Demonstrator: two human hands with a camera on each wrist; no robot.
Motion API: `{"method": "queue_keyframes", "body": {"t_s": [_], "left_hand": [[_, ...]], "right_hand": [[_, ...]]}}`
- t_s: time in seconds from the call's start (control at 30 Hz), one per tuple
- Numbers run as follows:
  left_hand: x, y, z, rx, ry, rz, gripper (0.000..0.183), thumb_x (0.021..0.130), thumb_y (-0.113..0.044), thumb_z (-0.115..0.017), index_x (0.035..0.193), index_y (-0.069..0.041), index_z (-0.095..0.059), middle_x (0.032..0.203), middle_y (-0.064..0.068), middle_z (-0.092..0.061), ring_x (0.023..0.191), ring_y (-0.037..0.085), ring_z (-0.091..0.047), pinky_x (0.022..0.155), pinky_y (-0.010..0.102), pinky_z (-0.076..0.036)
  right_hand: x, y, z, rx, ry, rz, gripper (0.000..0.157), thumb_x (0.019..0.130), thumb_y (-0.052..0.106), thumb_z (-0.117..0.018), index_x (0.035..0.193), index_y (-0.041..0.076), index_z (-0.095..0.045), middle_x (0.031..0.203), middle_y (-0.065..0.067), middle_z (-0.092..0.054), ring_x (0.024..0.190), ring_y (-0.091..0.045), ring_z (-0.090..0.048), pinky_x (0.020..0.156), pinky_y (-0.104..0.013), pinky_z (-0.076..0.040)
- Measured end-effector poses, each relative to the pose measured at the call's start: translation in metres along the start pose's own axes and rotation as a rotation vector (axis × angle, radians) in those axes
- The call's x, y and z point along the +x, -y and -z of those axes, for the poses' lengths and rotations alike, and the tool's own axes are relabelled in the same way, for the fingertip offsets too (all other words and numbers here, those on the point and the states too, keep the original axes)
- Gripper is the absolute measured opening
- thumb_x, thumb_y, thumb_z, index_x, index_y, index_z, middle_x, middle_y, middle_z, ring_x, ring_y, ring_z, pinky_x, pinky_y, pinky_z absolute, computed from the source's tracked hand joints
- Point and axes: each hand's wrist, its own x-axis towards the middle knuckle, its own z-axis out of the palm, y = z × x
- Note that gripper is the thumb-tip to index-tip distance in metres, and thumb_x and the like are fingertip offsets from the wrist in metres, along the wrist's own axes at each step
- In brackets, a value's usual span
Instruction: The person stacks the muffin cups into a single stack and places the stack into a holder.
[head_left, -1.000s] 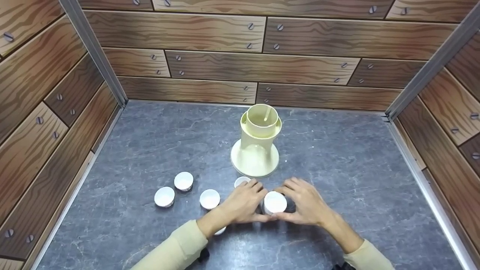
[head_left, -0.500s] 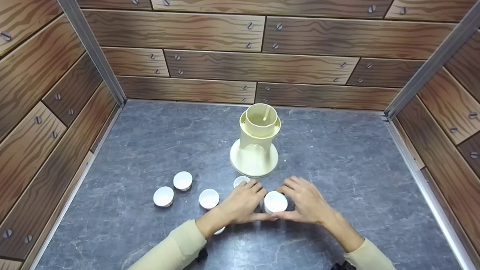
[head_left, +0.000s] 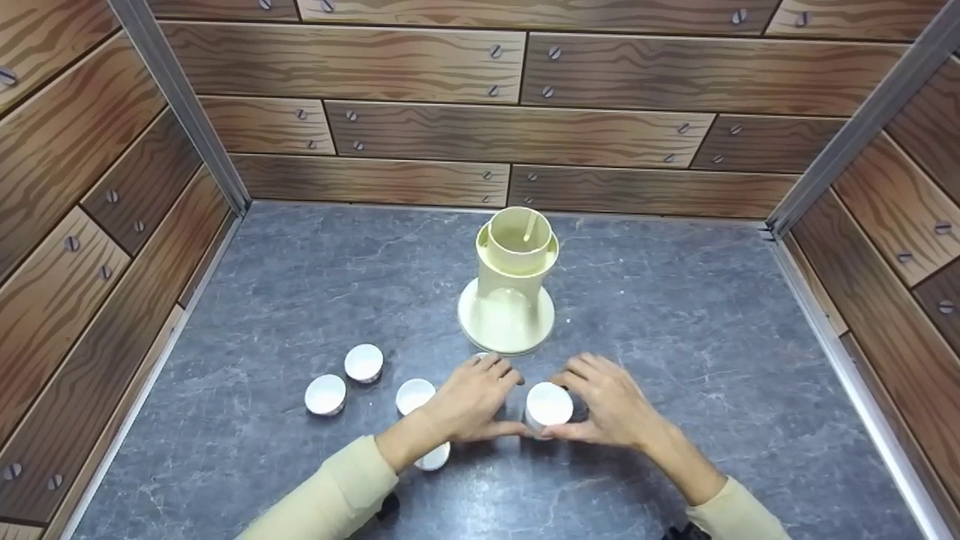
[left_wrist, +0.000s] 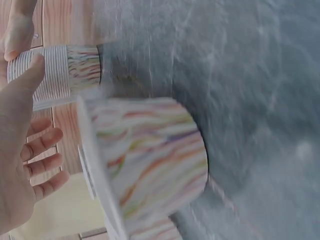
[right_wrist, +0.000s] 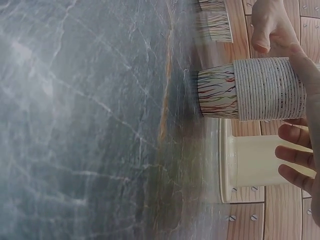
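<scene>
Curving about a stack of nested cups [head_left: 549,406], the right hand [head_left: 611,405] is wrapped thumb and fingers round its sides; the stack is stood upright on the surface [head_left: 675,307]. Beside it the left hand [head_left: 472,401] is held with fingers relaxed, nothing gripped. Beyond, five loose cups [head_left: 364,363] are scattered, some partly hidden, white insides exposed. Farther off, an inner tube [head_left: 517,262] is seated in a cream stand [head_left: 510,311], a thin strip [head_left: 530,225] seen within
</scene>
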Motion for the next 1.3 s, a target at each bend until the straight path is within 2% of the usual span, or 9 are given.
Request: {"method": "queue_keyframes", "body": {"t_s": [0.2,0.53,0.83,1.03,1.3], "left_hand": [[-0.005,0.008,0.008,0.029,0.03,0.02,0.07,0.092,-0.079,-0.057,0.126,-0.018,-0.067,0.117,-0.002,-0.069,0.114,0.018,-0.063,0.088,0.034,-0.055],[-0.007,0.022,0.014,0.056,0.06,0.032,0.067,0.093,-0.075,-0.058,0.127,-0.018,-0.065,0.122,0.0,-0.07,0.117,0.02,-0.063,0.09,0.036,-0.056],[-0.012,0.031,0.013,0.052,0.04,0.048,0.065,0.093,-0.071,-0.063,0.128,-0.016,-0.063,0.123,0.002,-0.069,0.116,0.021,-0.063,0.089,0.037,-0.055],[-0.011,0.036,0.01,0.06,0.043,0.078,0.07,0.092,-0.072,-0.064,0.134,-0.016,-0.06,0.119,0.002,-0.068,0.113,0.022,-0.062,0.088,0.038,-0.053],[-0.01,0.04,0.007,0.051,0.103,0.133,0.086,0.09,-0.08,-0.058,0.141,-0.011,-0.056,0.125,0.006,-0.066,0.118,0.026,-0.062,0.096,0.042,-0.052]], "right_hand": [[-0.001,0.0,-0.002,0.026,-0.018,-0.001,0.062,0.077,0.074,-0.079,0.106,0.019,-0.074,0.097,0.007,-0.07,0.091,-0.01,-0.062,0.079,-0.03,-0.054],[-0.003,-0.001,-0.002,0.043,-0.002,-0.027,0.063,0.074,0.074,-0.081,0.108,0.021,-0.074,0.101,0.008,-0.07,0.092,-0.009,-0.062,0.082,-0.03,-0.054],[-0.006,-0.004,-0.006,0.051,-0.022,-0.009,0.065,0.075,0.076,-0.079,0.11,0.022,-0.072,0.104,0.007,-0.07,0.095,-0.01,-0.063,0.084,-0.032,-0.055],[-0.007,-0.005,-0.008,0.06,-0.031,-0.007,0.065,0.072,0.074,-0.082,0.11,0.022,-0.072,0.103,0.008,-0.069,0.094,-0.01,-0.062,0.083,-0.032,-0.055],[-0.008,-0.005,-0.009,0.07,-0.011,-0.022,0.069,0.073,0.076,-0.08,0.113,0.021,-0.072,0.105,0.007,-0.069,0.096,-0.01,-0.062,0.085,-0.032,-0.055]]}}
